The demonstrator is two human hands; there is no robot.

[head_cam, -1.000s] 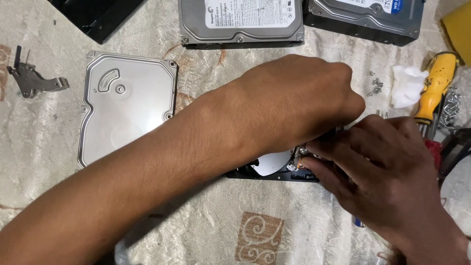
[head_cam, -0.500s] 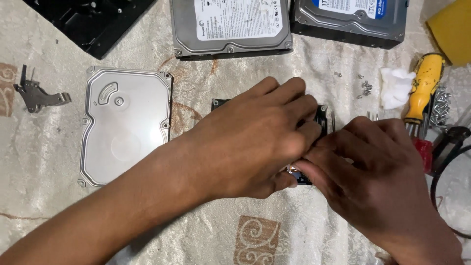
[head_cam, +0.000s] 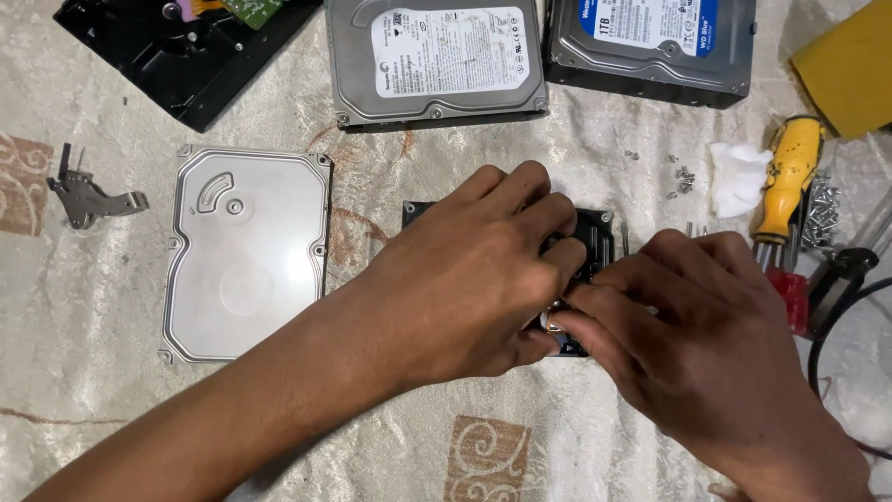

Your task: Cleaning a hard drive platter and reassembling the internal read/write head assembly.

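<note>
Cream cloth with swirly brown marks covers the spot where we work. Our left hand lies flat on top of the open black drive, maybe to keep it from sliding. Our right hand, just right of the drive, pinches a tiny part at its edge. Left of the drive rests its silver lid, out of our way. Right of it lie the yellow screwdriver and small screws, close enough to grab.
</note>
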